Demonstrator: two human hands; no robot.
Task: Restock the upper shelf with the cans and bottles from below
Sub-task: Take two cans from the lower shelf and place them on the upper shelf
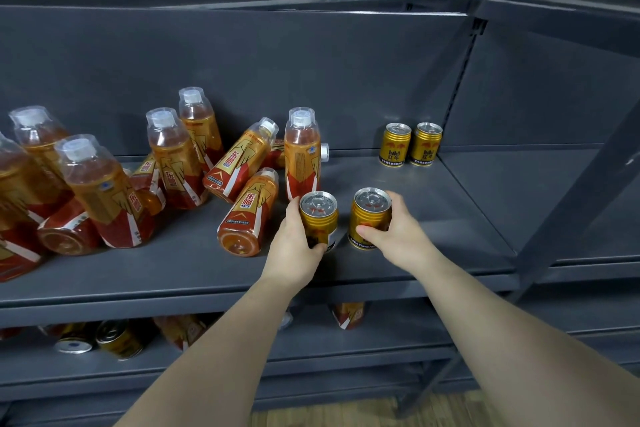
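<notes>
My left hand (297, 246) grips a gold can (318, 215) upright over the upper shelf (433, 218). Beside it, my right hand (398, 232) holds a second gold can (370, 215), also upright, near the shelf's front. Two more gold cans (395, 145) (426, 143) stand side by side at the back right of this shelf. Several orange bottles with red labels (173, 159) crowd the left half, some upright, some lying down, such as one (247, 215) just left of my left hand.
The lower shelf (311, 347) holds more cans (119, 340) and bottles (348, 314) lying partly hidden under the upper shelf's edge. A dark upright post (568, 204) slants along the right side. Wood floor (415, 409) shows at the bottom.
</notes>
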